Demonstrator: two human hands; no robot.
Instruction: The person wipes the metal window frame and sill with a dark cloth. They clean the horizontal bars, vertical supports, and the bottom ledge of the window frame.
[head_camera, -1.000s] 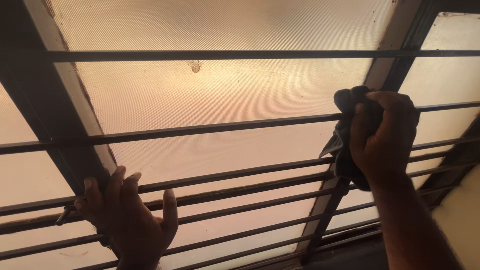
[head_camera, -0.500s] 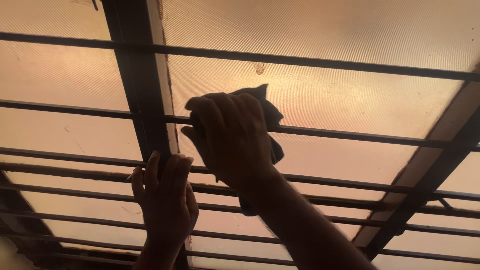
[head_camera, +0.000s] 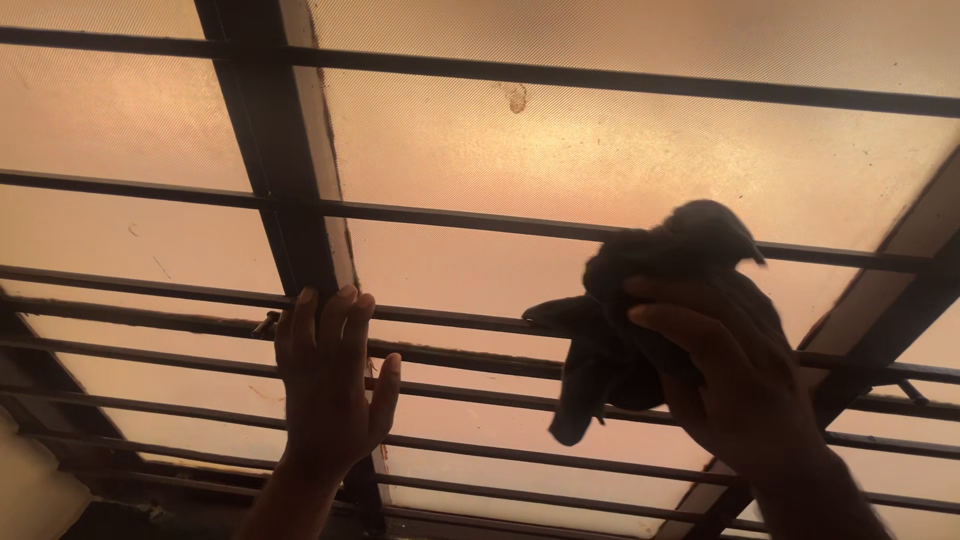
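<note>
My right hand (head_camera: 735, 375) is closed around a dark crumpled cloth (head_camera: 640, 300), held up against the horizontal metal bars (head_camera: 470, 215) in front of a frosted glass window pane (head_camera: 620, 150). Part of the cloth hangs down below my fingers. My left hand (head_camera: 330, 385) lies flat with fingers spread on the dark vertical window frame post (head_camera: 290, 200), touching the lower bars. A small smudge (head_camera: 516, 97) shows on the glass above the cloth.
Several horizontal bars cross the whole window. A second slanted frame post (head_camera: 880, 320) runs down at the right. Another glass pane (head_camera: 110, 130) lies left of the middle post. A pale wall corner (head_camera: 30, 490) shows at lower left.
My right hand with the cloth has swept right along the bars, away from the middle post. The left hand stays on the post and lower bars. The view has shifted slightly.
</note>
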